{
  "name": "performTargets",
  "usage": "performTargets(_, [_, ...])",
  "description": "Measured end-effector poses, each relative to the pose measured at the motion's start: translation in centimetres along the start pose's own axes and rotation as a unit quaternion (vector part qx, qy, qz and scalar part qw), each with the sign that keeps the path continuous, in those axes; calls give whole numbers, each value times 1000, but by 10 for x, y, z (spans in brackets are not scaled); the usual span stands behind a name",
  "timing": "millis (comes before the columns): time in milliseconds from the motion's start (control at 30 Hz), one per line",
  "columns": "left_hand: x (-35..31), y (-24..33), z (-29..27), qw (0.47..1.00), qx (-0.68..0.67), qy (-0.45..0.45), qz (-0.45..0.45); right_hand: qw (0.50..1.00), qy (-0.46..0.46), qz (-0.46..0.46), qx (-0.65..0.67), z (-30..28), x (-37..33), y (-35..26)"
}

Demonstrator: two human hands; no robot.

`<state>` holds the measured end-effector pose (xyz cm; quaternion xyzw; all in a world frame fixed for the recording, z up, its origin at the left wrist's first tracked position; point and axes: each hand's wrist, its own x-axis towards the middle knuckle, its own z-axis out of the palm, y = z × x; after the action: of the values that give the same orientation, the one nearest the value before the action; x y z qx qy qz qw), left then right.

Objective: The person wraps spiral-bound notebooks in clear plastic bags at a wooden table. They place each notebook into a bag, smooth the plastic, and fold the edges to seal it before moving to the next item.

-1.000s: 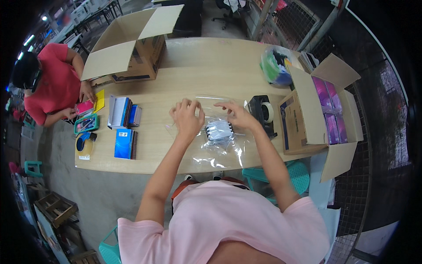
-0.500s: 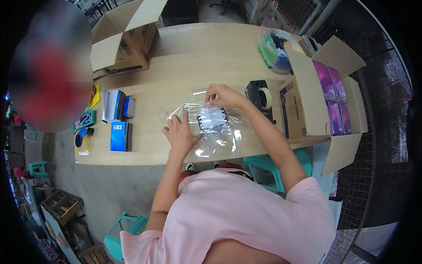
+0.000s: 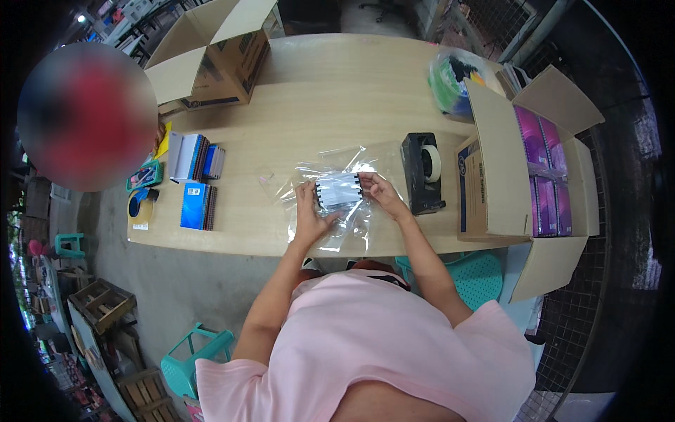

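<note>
Pale wood-grain table (image 3: pixel 309 119): clear crinkled plastic film (image 3: pixel 351 235) mid-front; black tape dispenser (image 3: pixel 415 193) to its R; brown cardboard box (image 3: pixel 230 70) far L, 2nd brown cardboard box (image 3: pixel 472 190) nr R end (both open); blue-covered spiral notebooks (image 3: pixel 193 205) L, nr teal plastic basket (image 3: pixel 159 172); bulging clear plastic bag (image 3: pixel 444 81) far R.

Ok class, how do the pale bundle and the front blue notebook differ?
The left hand and right hand flank the pale bundle; the blue notebook lies untouched. Clear film surrounds the bundle; the notebook shows none. The bundle's top is whitish; the notebook's cover blue. Both look rectangular.
</note>
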<state>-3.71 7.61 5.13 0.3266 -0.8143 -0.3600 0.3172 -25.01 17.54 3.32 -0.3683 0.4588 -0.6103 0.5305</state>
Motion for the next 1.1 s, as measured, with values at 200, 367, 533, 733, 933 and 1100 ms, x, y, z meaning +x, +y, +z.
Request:
performTargets(200, [30,-4,-3,983,-140,-101,-67,999,-24,-34,-1,-14,20,30])
performTargets(367, [21,-4,24,800,-512,-6,-313,991,-13,22,-129,0,24,-3])
performTargets(533, [9,6,39,742,-555,53,-373,944,112,37,-308,-4,30,2])
performTargets(733, [-13,-6,39,662,-623,35,-415,880,257,8,-399,-27,44,-21])
performTargets(933, [-26,-18,14,521,-778,-116,-331,963,-39,267,13,2,52,-11])
performTargets(1100, [-24,-27,3,509,-801,-155,-274,943,-13,282,178,51,37,-4])
